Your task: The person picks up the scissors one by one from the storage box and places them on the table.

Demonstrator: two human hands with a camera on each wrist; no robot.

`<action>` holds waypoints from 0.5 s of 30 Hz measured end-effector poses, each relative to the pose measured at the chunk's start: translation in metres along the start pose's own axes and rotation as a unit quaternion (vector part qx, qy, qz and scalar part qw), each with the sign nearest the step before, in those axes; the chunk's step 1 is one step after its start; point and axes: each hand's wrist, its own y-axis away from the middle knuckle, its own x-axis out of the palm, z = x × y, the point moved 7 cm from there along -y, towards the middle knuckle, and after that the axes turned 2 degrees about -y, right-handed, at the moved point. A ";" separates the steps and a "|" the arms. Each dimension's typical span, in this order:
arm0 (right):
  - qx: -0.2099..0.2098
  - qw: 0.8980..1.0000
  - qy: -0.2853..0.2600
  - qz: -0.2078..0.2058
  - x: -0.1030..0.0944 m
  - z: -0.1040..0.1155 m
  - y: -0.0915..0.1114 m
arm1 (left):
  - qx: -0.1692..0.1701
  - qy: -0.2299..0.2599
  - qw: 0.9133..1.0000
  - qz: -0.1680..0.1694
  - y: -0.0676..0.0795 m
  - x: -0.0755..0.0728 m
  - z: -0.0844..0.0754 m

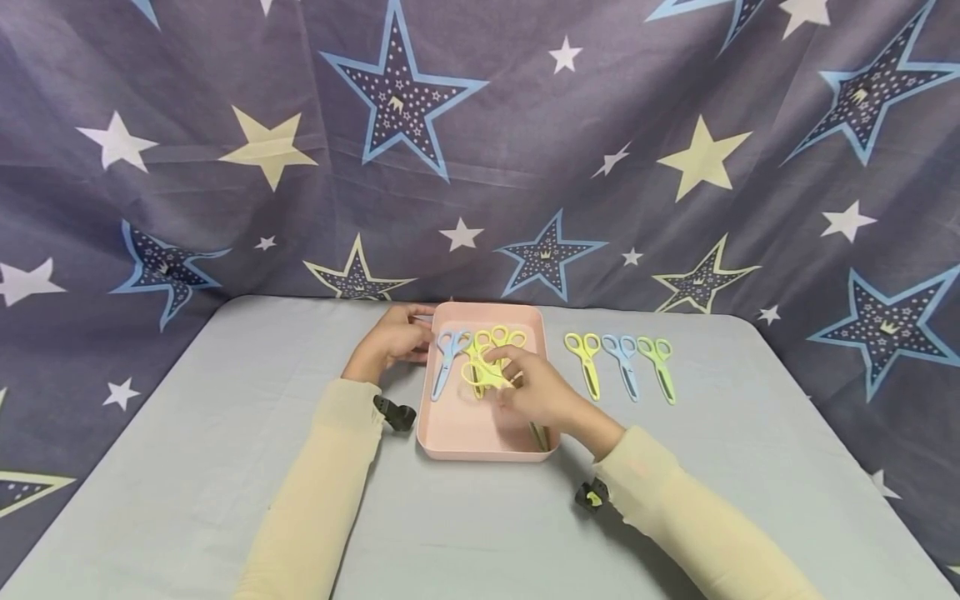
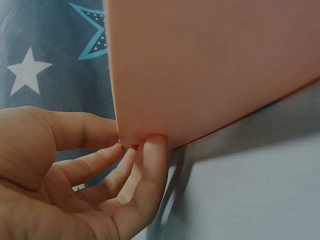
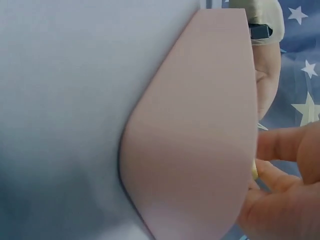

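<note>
A pink tray (image 1: 480, 437) lies on the table, with blue scissors (image 1: 447, 360) along its left side and yellow-green scissors (image 1: 501, 335) toward its back. My right hand (image 1: 536, 387), over the tray, pinches yellow scissors (image 1: 483, 375) whose far part the hand hides. Only a yellow sliver shows at the fingers in the right wrist view, behind the tray's wall. My left hand (image 1: 397, 335) is at the tray's left side near the back. Its relaxed fingertips touch the outer wall, as the left wrist view shows. A narrow dark shape (image 1: 538, 435) lies partly hidden below the right hand.
Right of the tray, yellow scissors (image 1: 585, 362), blue scissors (image 1: 622, 365) and green scissors (image 1: 658, 367) lie in a row, loops toward the back. A grey cloth covers the table (image 1: 225, 467). A star-patterned curtain (image 1: 487, 167) hangs along its back edge.
</note>
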 end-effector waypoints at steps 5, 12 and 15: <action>0.047 0.996 -0.075 -0.017 -0.007 -0.007 -0.001 | -0.003 0.001 1.000 -0.002 0.000 0.000 -0.001; 0.071 0.991 -0.109 -0.031 -0.016 -0.013 0.000 | -0.004 -0.004 1.000 -0.001 0.001 0.001 0.000; 0.070 0.990 -0.119 -0.040 -0.021 -0.016 0.000 | -0.003 -0.005 1.000 -0.002 0.002 0.000 -0.002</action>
